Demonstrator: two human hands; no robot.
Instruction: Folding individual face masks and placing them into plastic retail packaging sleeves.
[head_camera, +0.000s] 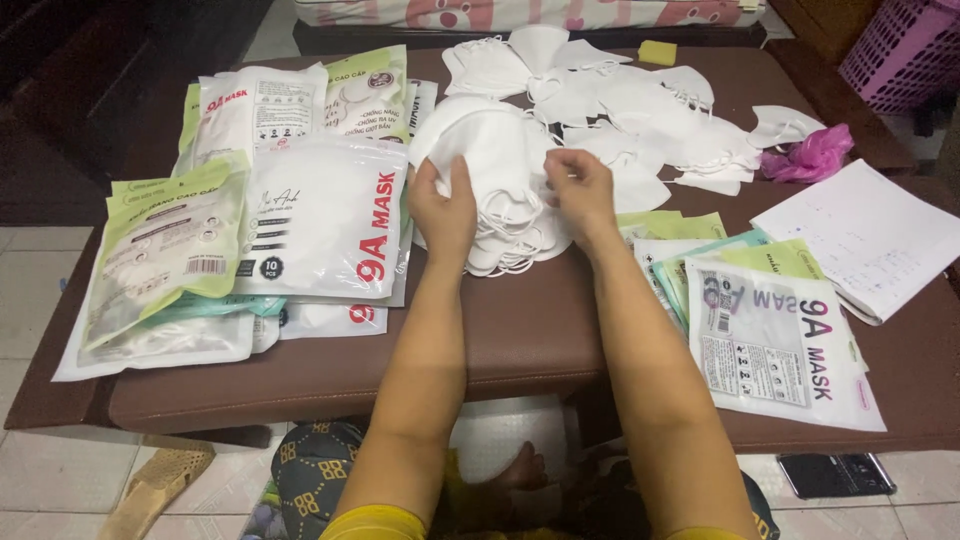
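A stack of white folded face masks (497, 160) lies on the brown padded table (520, 330) in front of me. My left hand (444, 208) grips the stack's left edge, fingers curled over it. My right hand (580, 185) pinches the masks at the stack's right side, near the ear loops (510, 235) that spill toward me. More loose white masks (640, 110) are spread behind the stack, toward the far edge.
Sealed mask packets (320, 215) pile up on the left, with green-trimmed ones (165, 245) beside them. Empty flat packets (775, 340) lie at the right, near a paper sheet (870, 235) and a pink plastic bag (812, 155). A phone (835, 475) lies on the floor.
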